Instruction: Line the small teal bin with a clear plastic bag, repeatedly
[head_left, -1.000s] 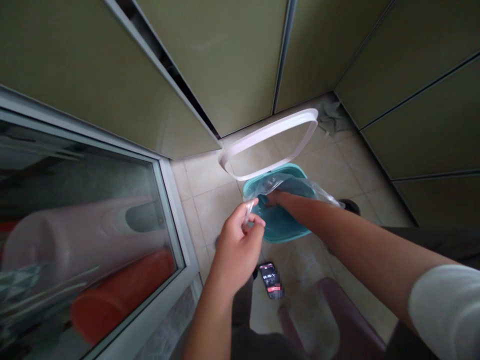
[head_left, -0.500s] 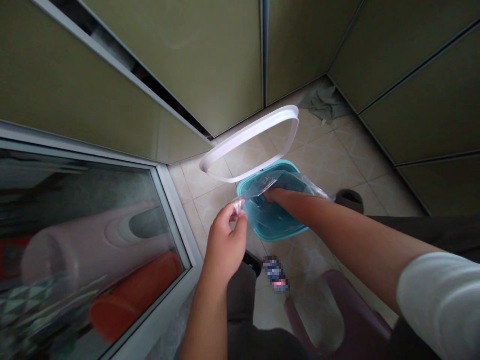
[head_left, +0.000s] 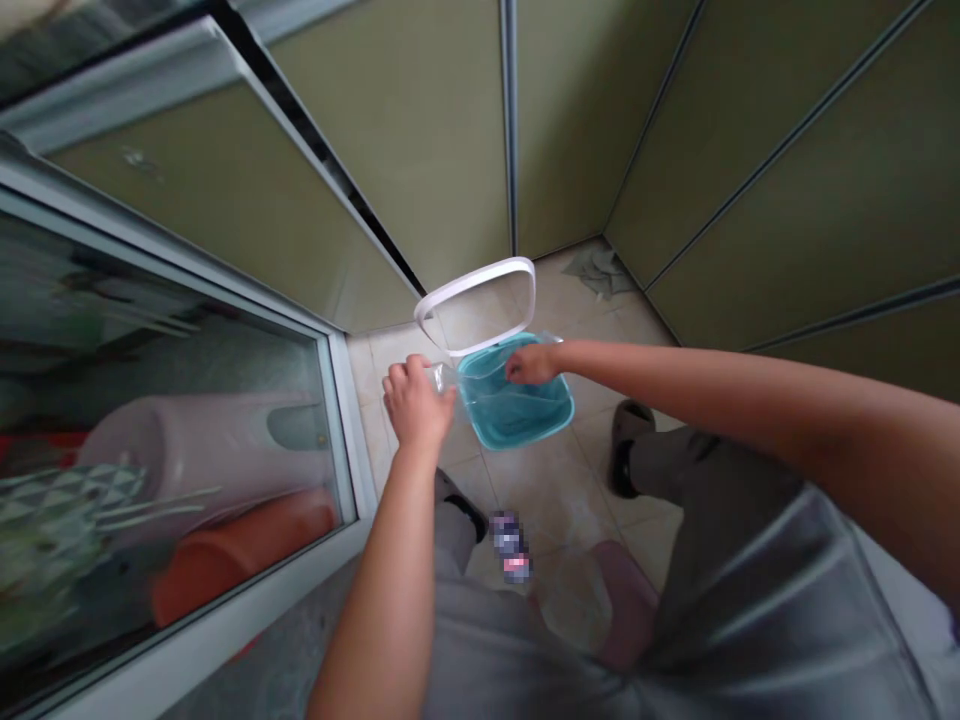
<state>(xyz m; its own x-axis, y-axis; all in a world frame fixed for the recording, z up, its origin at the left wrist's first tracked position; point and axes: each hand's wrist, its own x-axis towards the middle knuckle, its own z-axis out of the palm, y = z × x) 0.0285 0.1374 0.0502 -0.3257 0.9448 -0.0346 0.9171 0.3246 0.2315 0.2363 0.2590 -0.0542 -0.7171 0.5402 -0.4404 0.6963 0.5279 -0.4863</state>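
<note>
Left hand is closed on a clear plastic bag, which is stretched across the teal bin on the tiled floor; right hand is curled over the bin, though whether plastic is pinched cannot be told; a white rim is tilted behind.

Olive-green panels rise around the floor and meet in a corner towards the right, their seams edged with grey metal strips. A dark gap slants down between two of them. Cream floor tiles spread below, crossed by thin joints. At left, a glass pane sits in a pale frame. The light is soft — dimmer over the right-hand panels.
</note>
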